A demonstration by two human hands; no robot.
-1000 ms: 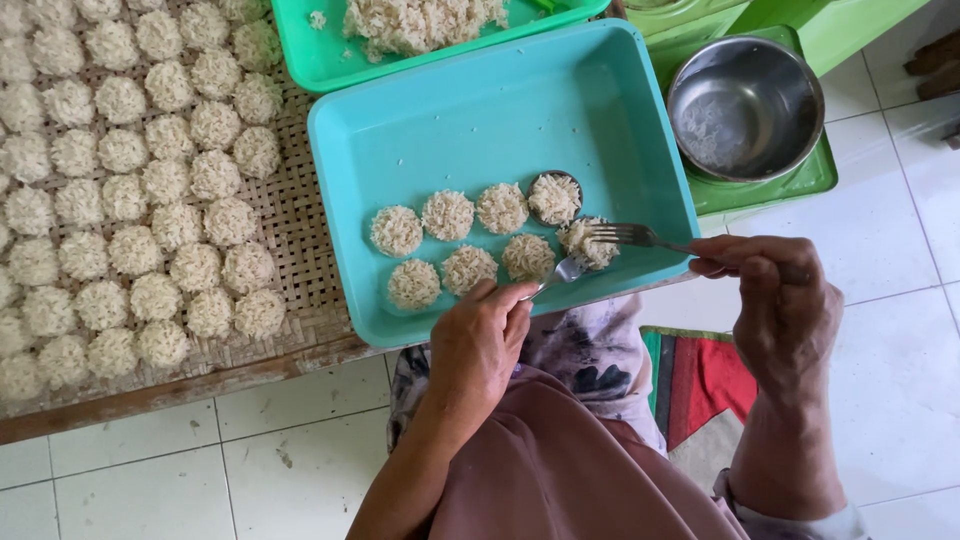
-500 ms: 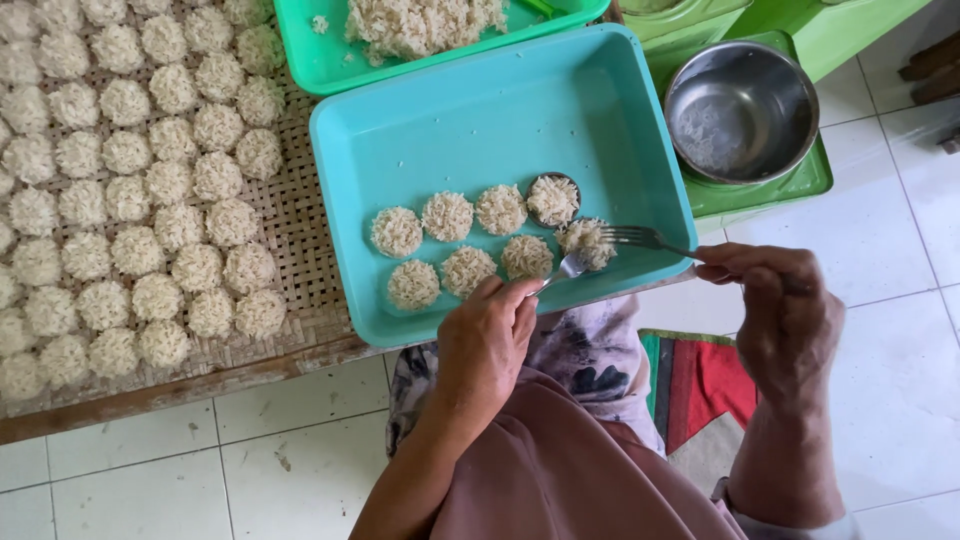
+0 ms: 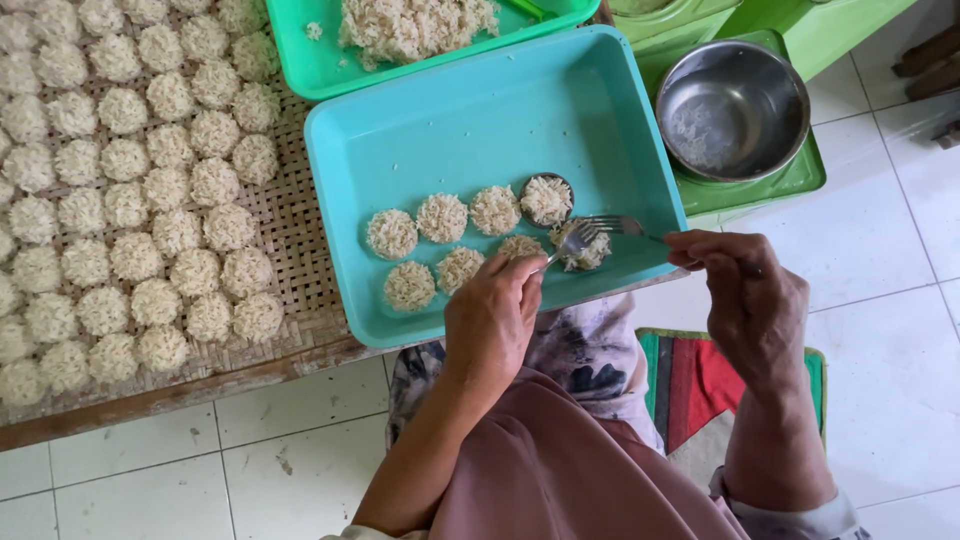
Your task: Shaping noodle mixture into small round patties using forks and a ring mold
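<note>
— Over the turquoise tray point(image 3: 440, 130), what are the two hands doing?

— Right hand point(image 3: 750, 300) has its fingers point(image 3: 700, 250) pinched round the handle of a metal fork point(image 3: 610, 226). The tines point left and lie over a clump of rice point(image 3: 583, 248) near the tray's front right corner.

— And the other hand?

— Left hand point(image 3: 492, 318) sits at the tray's front edge, fingers point(image 3: 520, 275) curled narrow round a second utensil, a spoon point(image 3: 572, 240) by the look of it, whose end meets the same clump. The handle is mostly hidden under the hand, so I cannot tell the kind for sure.

— Where is the rice already shaped?

— Rice rounds point(image 3: 440, 217) lie in two short rows on the tray floor, just left of the clump. One round sits inside a small metal ring mould point(image 3: 546, 199) at the right end of the back row, near the fork's tines.

— What surrounds the tray?

— To its left, a woven bamboo mat point(image 3: 290, 215) carries many rows of finished rounds point(image 3: 130, 200), close together. Behind it, a green tray point(image 3: 310, 60) holds a loose heap of cooked rice point(image 3: 415, 25). To the right, a steel bowl point(image 3: 732, 108) stands on a green lid point(image 3: 790, 185), well apart from the hands.

— And below?

— White floor tiles point(image 3: 890, 300), the person's pink garment point(image 3: 560, 470) across the lap, and a striped cloth point(image 3: 700, 390) beside the right forearm. The mat rests on a wooden worktop point(image 3: 180, 395) whose front edge shows.
</note>
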